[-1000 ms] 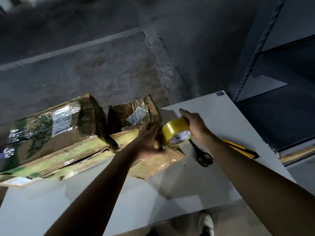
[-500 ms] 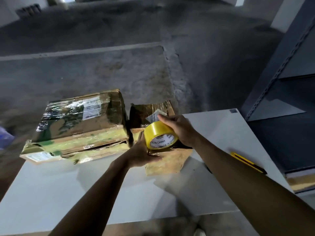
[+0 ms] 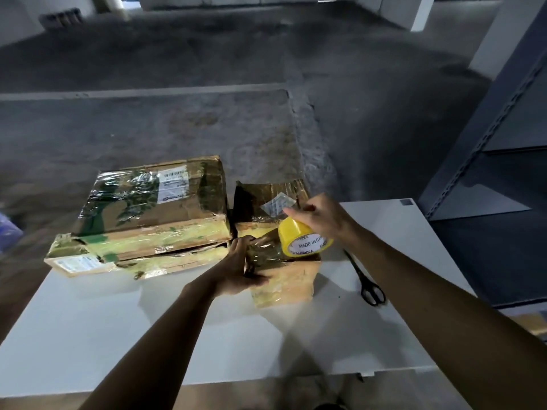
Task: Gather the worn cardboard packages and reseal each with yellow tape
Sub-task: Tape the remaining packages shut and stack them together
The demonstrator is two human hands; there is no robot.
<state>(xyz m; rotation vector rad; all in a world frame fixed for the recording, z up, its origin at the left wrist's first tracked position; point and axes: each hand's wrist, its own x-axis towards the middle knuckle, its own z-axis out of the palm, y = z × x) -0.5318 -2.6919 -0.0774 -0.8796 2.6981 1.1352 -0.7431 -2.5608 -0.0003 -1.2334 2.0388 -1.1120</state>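
Two worn cardboard packages sit on the white table [image 3: 148, 335]. The large flat package [image 3: 148, 214], wrapped in crinkled clear tape with a white label, lies at the left. The smaller package [image 3: 284, 276] stands to its right. My left hand [image 3: 239, 267] grips the smaller package's near left corner, fingers over its top edge. My right hand [image 3: 322, 216] holds the yellow tape roll [image 3: 302, 236] from above, the roll resting on the smaller package's top. A stretch of tape seems to run from the roll toward my left fingers.
Black scissors [image 3: 368, 284] lie on the table right of the smaller package. A grey metal shelf rack [image 3: 488, 173] stands at the right. Behind the table is bare concrete floor [image 3: 207, 113] with a painted line. A purple object [image 3: 7, 232] shows at the far left.
The tape roll has shifted right and tipped over the smaller package's top. My left hand now grips the package's corner more from the side. The view has tilted up, and the scissors show again.
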